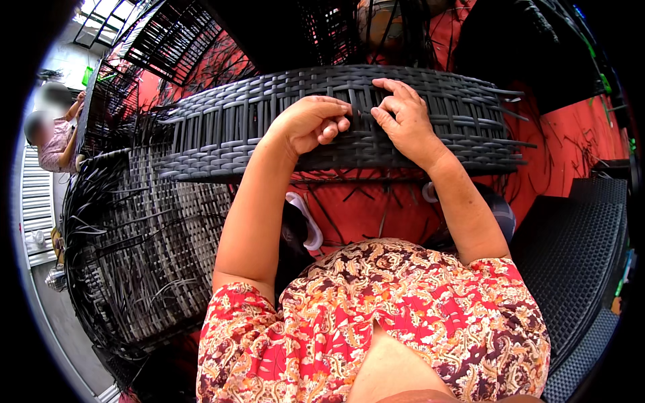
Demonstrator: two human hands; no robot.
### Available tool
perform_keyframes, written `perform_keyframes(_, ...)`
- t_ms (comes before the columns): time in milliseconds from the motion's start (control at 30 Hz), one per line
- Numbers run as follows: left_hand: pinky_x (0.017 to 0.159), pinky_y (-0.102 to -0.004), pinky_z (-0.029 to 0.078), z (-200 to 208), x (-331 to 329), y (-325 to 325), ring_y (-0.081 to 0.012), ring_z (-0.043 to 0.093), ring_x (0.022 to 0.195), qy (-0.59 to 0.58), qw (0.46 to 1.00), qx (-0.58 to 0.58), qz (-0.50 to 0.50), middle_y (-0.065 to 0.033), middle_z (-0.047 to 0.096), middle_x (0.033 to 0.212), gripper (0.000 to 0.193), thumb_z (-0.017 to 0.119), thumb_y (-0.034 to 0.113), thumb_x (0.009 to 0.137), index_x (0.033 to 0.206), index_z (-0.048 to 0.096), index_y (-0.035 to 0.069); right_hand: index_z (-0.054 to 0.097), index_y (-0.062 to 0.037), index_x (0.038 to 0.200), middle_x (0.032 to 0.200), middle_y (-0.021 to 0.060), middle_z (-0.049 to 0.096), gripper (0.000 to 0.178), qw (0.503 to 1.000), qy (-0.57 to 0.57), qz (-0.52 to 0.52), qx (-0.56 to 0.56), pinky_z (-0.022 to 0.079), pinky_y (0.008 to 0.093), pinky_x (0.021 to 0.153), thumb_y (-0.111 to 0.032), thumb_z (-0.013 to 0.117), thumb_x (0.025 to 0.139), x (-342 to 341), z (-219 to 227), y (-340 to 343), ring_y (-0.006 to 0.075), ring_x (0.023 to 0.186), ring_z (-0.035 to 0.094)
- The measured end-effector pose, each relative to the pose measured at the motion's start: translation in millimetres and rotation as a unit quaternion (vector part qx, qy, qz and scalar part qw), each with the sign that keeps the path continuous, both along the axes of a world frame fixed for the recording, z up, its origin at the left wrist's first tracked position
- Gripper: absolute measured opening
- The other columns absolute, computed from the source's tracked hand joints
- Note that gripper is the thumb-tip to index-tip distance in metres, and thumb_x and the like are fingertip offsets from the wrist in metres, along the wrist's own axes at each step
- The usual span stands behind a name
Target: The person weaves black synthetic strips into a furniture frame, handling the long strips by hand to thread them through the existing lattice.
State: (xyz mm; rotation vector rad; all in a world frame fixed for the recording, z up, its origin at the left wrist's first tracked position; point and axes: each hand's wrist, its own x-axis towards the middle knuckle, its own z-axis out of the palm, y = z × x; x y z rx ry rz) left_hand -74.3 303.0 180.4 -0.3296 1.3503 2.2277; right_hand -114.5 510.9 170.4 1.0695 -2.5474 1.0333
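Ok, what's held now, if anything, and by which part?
Left hand and right hand are at the middle of the dark woven panel; whether their fingers hold any part of it cannot be told.

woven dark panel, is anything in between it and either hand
Nothing visible: the left hand and right hand are both directly over the middle of the woven panel. Loose strand ends jut from its right end, clear of both hands.

Red floor [571, 129], white slatted panel [37, 201] far left, bright window [109, 19] upper left.
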Motion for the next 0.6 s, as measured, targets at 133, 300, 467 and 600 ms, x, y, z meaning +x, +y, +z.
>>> perform_keyframes(133, 0.032, -0.0123, 0.029, -4, 0, 11, -0.0016, 0.038, 0.037, -0.031, 0.996, 0.075, 0.031, -0.0062, 0.057, 0.065, 0.016, 0.051, 0.009, 0.088, 0.097, 0.057, -0.004, 0.057, -0.0055, 0.069, 0.124, 0.0062, 0.051, 0.018, 0.999, 0.027, -0.019, 0.033, 0.032, 0.0403, 0.095, -0.019, 0.06, 0.08, 3, 1, 10, 0.0265, 0.117, 0.042)
perform_keyframes(300, 0.032, -0.0123, 0.028, -7, -5, 22, -0.0004, 0.037, 0.039, -0.017, 0.995, 0.092, 0.027, -0.0047, 0.058, 0.068, 0.017, 0.052, 0.009, 0.088, 0.1, 0.056, -0.003, 0.054, -0.0044, 0.07, 0.129, 0.0107, 0.047, 0.015, 0.999, 0.01, 0.012, 0.032, 0.03, 0.0407, 0.097, -0.015, 0.058, 0.08, -5, 5, 15, 0.0297, 0.119, 0.041)
perform_keyframes(467, 0.035, -0.0166, 0.033, -8, -11, 28, -0.0051, 0.042, 0.04, -0.003, 0.998, 0.062, 0.004, -0.007, 0.057, 0.067, 0.024, 0.049, 0.005, 0.087, 0.108, 0.053, -0.005, 0.056, -0.0053, 0.072, 0.132, 0.0077, 0.044, 0.015, 0.998, -0.014, 0.003, 0.059, 0.029, 0.0415, 0.098, -0.017, 0.058, 0.081, -8, -1, 11, 0.0286, 0.121, 0.038)
perform_keyframes(600, 0.036, -0.02, 0.036, -2, -13, 45, -0.0069, 0.045, 0.039, 0.098, 0.974, -0.194, -0.058, -0.0026, 0.055, 0.061, 0.041, 0.047, 0.005, 0.084, 0.125, 0.048, -0.002, 0.059, -0.0071, 0.074, 0.131, 0.0054, 0.044, 0.014, 0.998, -0.04, -0.001, 0.057, 0.027, 0.0415, 0.099, -0.02, 0.059, 0.081, -14, -6, 14, 0.0275, 0.123, 0.036)
